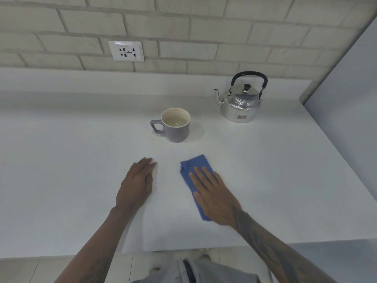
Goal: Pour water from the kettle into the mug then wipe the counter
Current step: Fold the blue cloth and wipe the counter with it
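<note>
Counter [81, 160] forms the working surface: white, bare over most of its area, bounded at the back by a brick-pattern wall [204, 33] carrying a socket plate [126, 51]. All positions below are referenced to the mug.

Kettle [240, 101], polished metal with a black bail handle standing upright, sits behind and to the right of the mug, well apart from it, spout directed toward the mug side. Its lid is seated.

Mug [175, 125], lilac with a pale interior, stands upright with its handle pointing left. Clear liquid shows in the bottom, so the pour is judged complete and the wiping step is in hand.

Cloth [193, 164], blue and folded into a strip, lies flat on the counter in front of the mug and slightly to its right. Its long axis runs from the near edge of the counter toward the mug, leaning slightly left at the far end.

Right hand [214, 196] lies flat on the near half of the cloth, fingers extended and slightly parted, palm down, pressing rather than pinching. Its forearm runs almost parallel to the strip's long axis, so a stroke along that axis drives the cloth straight at the mug.

Left hand [137, 184] rests palm down on bare counter in front of the mug and slightly to its left, fingers together, holding nothing, near the cloth but not touching it
</note>
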A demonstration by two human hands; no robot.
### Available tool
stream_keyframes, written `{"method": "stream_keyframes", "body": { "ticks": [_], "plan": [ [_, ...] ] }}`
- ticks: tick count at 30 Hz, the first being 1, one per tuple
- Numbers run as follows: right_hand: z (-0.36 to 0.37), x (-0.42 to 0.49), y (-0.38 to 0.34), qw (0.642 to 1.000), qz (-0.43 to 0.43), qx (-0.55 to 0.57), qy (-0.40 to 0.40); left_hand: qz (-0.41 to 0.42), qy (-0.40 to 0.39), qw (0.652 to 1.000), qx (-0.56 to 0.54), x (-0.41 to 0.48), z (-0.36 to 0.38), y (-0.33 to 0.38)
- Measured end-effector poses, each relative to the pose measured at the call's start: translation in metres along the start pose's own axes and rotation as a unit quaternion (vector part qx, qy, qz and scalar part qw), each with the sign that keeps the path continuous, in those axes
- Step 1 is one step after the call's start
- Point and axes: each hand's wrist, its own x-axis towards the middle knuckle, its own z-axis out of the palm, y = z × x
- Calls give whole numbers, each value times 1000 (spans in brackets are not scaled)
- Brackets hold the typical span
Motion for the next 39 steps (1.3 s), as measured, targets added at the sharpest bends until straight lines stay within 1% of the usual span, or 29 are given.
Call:
{"method": "stream_keyframes", "body": {
  "ticks": [2,5,8,11,14,18,22,25,27,29,32,34,37,39],
  "plan": [
    [-1,-23,17,999,39,-7,11,-6,-3,1000,-7,-1,2,-1],
    [-13,-24,51,988,151,15,-5,-22,-1,1000,-18,-1,3,-2],
    [-17,9,88,970,242,7,-14,-23,-4,1000,-17,-2,4,-3],
    [-22,58,107,960,280,16,-10,-17,0,1000,-11,-1,3,-4],
    [-26,99,90,964,264,18,-8,-20,2,1000,-17,-1,1,-2],
    [-16,108,25,984,176,1,-2,-48,7,998,-38,-3,-3,3],
    [-5,72,-25,995,93,22,7,-36,3,999,-35,-3,-4,4],
    [5,20,-26,999,43,22,16,-46,-1,998,-44,-2,-3,2],
    [9,-8,-2,997,64,38,19,-58,-1,997,-46,-3,-1,2],
    [9,-22,33,990,124,55,30,-64,0,997,-48,-3,0,3],
    [2,-18,89,970,232,63,31,-67,3,997,-49,-3,0,5],
    [-5,1,118,959,277,47,32,-64,7,997,-45,-3,0,6],
    [-20,48,137,950,308,49,15,-66,5,997,-42,-3,0,5],
    [-26,80,132,951,305,59,7,-67,1,997,-42,-2,0,5]
  ]
}}
